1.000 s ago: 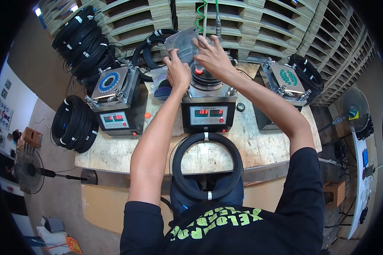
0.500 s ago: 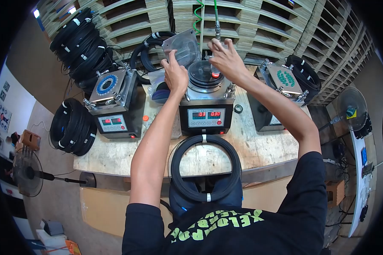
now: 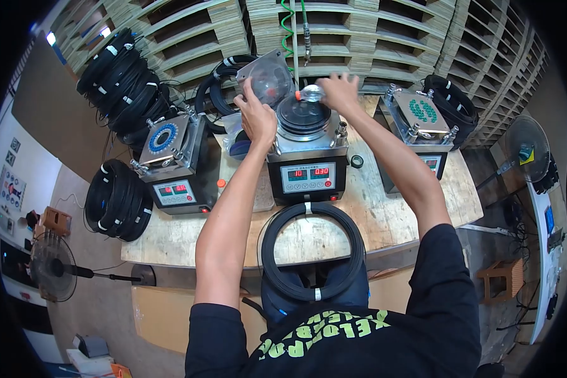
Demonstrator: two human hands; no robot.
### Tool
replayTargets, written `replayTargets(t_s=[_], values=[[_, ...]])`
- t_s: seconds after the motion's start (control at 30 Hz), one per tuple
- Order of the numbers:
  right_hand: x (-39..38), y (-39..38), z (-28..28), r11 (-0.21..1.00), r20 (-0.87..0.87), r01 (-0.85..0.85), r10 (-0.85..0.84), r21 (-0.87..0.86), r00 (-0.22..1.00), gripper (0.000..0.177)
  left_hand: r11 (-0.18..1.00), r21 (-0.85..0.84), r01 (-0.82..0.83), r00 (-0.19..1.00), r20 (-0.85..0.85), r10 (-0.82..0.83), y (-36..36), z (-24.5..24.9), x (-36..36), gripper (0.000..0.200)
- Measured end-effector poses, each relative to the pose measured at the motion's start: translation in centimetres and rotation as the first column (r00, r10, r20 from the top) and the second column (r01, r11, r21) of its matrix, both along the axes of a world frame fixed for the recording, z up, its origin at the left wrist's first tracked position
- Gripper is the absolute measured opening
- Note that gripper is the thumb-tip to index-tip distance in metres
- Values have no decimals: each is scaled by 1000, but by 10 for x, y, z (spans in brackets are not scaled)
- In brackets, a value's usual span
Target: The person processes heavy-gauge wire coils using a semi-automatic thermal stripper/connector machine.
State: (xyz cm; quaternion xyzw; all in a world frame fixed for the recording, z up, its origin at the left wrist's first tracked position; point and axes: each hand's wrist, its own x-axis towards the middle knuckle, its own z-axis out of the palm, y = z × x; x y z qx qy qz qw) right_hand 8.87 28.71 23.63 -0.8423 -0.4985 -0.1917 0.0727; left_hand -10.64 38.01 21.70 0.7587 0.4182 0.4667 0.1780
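Observation:
My left hand [image 3: 257,118] has its fingers and thumb closed on the lower edge of a clear plastic plate [image 3: 266,79], which stands tilted behind the middle machine [image 3: 307,173]. In my right hand [image 3: 340,93], slightly blurred, is a small clear bottle [image 3: 312,94]. It lies nearly sideways, its orange-red tip pointing left. Below the bottle, a round black disc [image 3: 303,114] sits on top of the middle machine, whose red digits are lit. A coil of black cable [image 3: 268,246] with white bands rests across my lap against the table edge.
Similar machines stand left [image 3: 170,151] with a ring of blue pieces and right [image 3: 417,126] with green pieces. Black coils [image 3: 116,198] are stacked at the left. An orange-capped bottle [image 3: 221,183] and black tape roll [image 3: 356,162] are on the table [image 3: 390,217]. A green air hose [image 3: 306,34] hangs behind.
The bottle has turned from tip-down over the black disc to sideways and moved up. My right hand has shifted right and down. The middle display changed from 03 to 10.

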Motion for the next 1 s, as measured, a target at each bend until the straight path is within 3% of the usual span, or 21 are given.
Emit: replayTargets(t_s=[0.03,0.1,0.2,0.27,0.3,0.37,0.4,0.5,0.6,0.73,0.77,0.87,0.97,1.0], values=[[16,-8,-12,995,-208,-19,39,94,977,46,1000,-3,4,1000,12,-4,-2,0,0,79],[50,-21,-45,961,-573,3,162,276,803,55,1000,17,-1,997,73,-1,-2,-1,1,83],[49,-72,-70,860,-689,55,367,508,624,69,999,-12,-31,990,137,32,-2,-2,2,90],[45,-101,-101,842,-710,114,362,526,604,67,996,11,-83,988,132,81,4,-8,4,91],[44,-114,-123,833,-721,143,361,534,592,66,998,-60,-24,988,153,33,1,-3,2,92],[37,-137,-166,835,-725,149,354,529,590,60,1000,-7,-5,976,219,6,8,-12,3,93],[22,-150,-171,838,-778,193,355,510,518,58,1000,23,2,968,252,-7,14,-17,5,94],[7,-170,-216,859,-743,187,279,476,608,58,972,-222,82,931,366,5,29,-33,12,79],[-3,-186,-242,886,-754,184,236,426,613,59,927,-349,138,964,264,-44,52,-49,13,52],[-5,-203,-248,927,-828,122,250,354,502,63,948,-288,135,985,142,-97,62,-49,2,29],[3,-206,-256,929,-800,63,278,365,532,73,943,-288,165,984,114,-137,71,-50,0,29],[8,-216,-244,919,-798,-66,371,388,475,86,928,-295,229,973,63,-220,73,-44,-10,31],[20,-212,-209,906,-730,-176,416,385,542,89,950,-240,200,975,-42,-216,73,-38,-14,30],[22,-206,-187,905,-749,-131,410,404,521,82,960,-212,180,975,-91,-203,72,-38,-15,30]])
